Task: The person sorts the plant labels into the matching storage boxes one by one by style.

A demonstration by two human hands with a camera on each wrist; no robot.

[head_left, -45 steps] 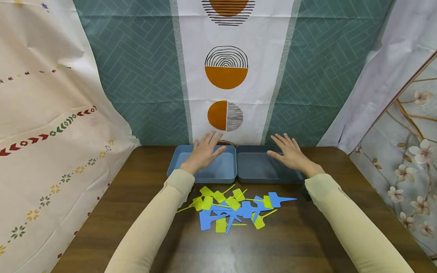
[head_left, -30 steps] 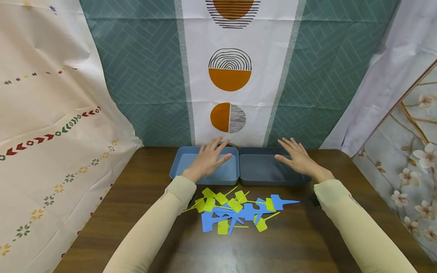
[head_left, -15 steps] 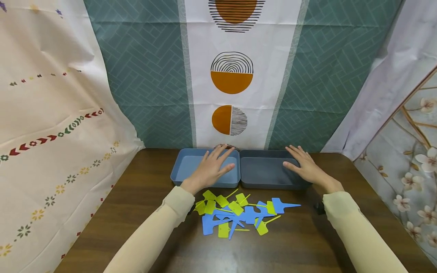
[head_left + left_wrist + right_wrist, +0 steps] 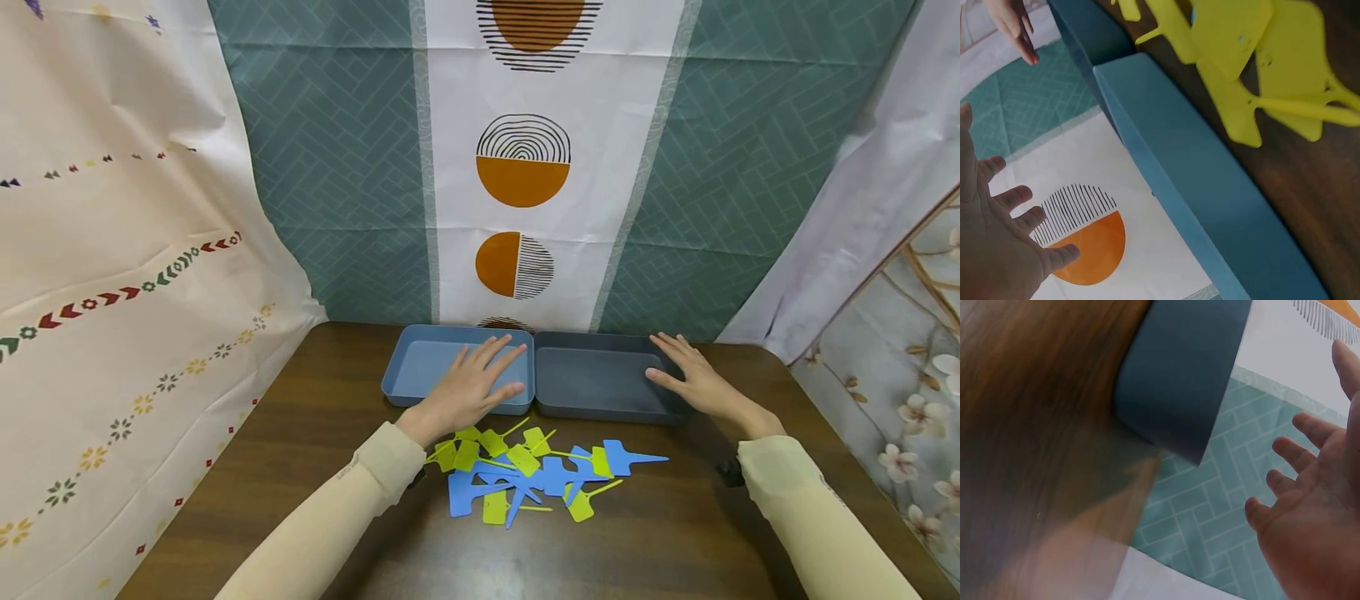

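Note:
My left hand (image 4: 463, 390), fingers spread and holding nothing, hovers over the right part of the light blue tray (image 4: 412, 367). The right hand (image 4: 701, 385) is likewise spread and bare, above the right end of the dark grey tray (image 4: 588, 379). In front of the trays lies a loose heap of T-shaped plant labels, yellow-green labels (image 4: 495, 507) mixed with blue labels (image 4: 555, 475). Part of the heap's left side hides behind my left wrist. Up close, the left wrist view has yellow labels (image 4: 1229, 37) beside the tray's wall (image 4: 1197, 175).
Both trays stand side by side at the back of the brown wooden table (image 4: 600, 558). Behind them hangs a green and white patterned cloth (image 4: 337, 167). A cream cloth (image 4: 135, 333) borders the left side, a flowered one (image 4: 900, 400) the right.
Both hands have drawn back a little toward me. The right hand has also shifted right, from the dark tray's middle to its right end. The labels keep their places; the head view has shifted slightly.

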